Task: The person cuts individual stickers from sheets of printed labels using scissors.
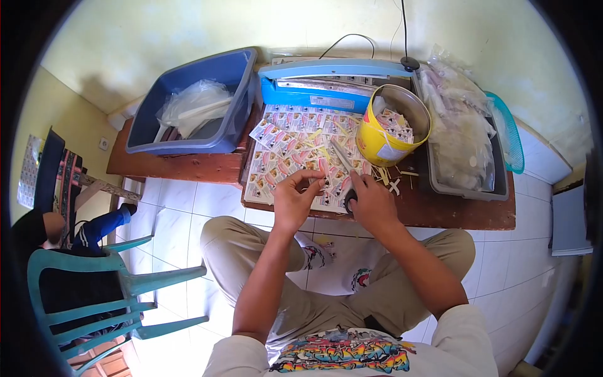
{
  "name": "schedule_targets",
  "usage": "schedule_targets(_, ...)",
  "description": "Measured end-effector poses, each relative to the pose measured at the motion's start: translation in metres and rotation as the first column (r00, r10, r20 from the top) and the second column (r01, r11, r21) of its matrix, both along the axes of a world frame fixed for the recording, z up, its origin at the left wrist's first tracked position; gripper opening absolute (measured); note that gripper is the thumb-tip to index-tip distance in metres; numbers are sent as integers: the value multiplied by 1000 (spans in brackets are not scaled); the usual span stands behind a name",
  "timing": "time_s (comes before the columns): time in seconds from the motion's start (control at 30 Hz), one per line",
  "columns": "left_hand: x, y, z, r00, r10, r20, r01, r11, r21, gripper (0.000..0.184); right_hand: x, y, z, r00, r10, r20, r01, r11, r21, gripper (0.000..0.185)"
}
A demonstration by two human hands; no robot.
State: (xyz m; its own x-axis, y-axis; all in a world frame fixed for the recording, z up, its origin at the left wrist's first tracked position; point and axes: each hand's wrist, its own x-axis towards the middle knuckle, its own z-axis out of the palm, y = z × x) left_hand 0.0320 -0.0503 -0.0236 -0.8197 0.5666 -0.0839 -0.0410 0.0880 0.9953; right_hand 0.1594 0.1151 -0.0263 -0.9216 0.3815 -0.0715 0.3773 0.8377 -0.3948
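My right hand (372,202) is wrapped round a pair of scissors (342,156), its blades pointing up and left over the printed label sheets (276,171). The black handle loop shows below my fingers. To its left, my left hand (297,196) is closed in a pinch above the same sheets; what sits between its fingertips is too small to make out. Beyond my right hand, a yellow bucket (377,139) stands tilted with small cut labels (394,124) inside. Thin paper strips (384,176) lie beside it on the wooden table (440,210).
A blue sealer-like device (295,95) with a long handle spans the back. The blue tub (188,149) at left holds clear plastic bags (196,103). At right, a grey tray (471,191) carries plastic packs. Another person's leg (100,227) and a green chair (132,283) are at left.
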Motion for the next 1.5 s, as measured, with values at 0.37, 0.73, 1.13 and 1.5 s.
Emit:
schedule_targets(0.37,-9,34,-25,992,-51,119,12,951,308,19,22,31,-8,955,-22,-297,-71,951,-300,83)
schedule_targets(0.73,-7,31,-31,993,-24,112,-7,965,262,21,20,10,21,964,-245,-104,83,647,-758,87)
schedule_targets(1.13,-12,24,-24,984,20,178,-84,929,360,19,13,-27,11,948,-222,-230,-159,296,-942,96)
schedule_targets(1.5,-8,34,-28,986,43,163,-106,908,404,19,18,-26,7,945,-201,-256,-166,381,-910,94)
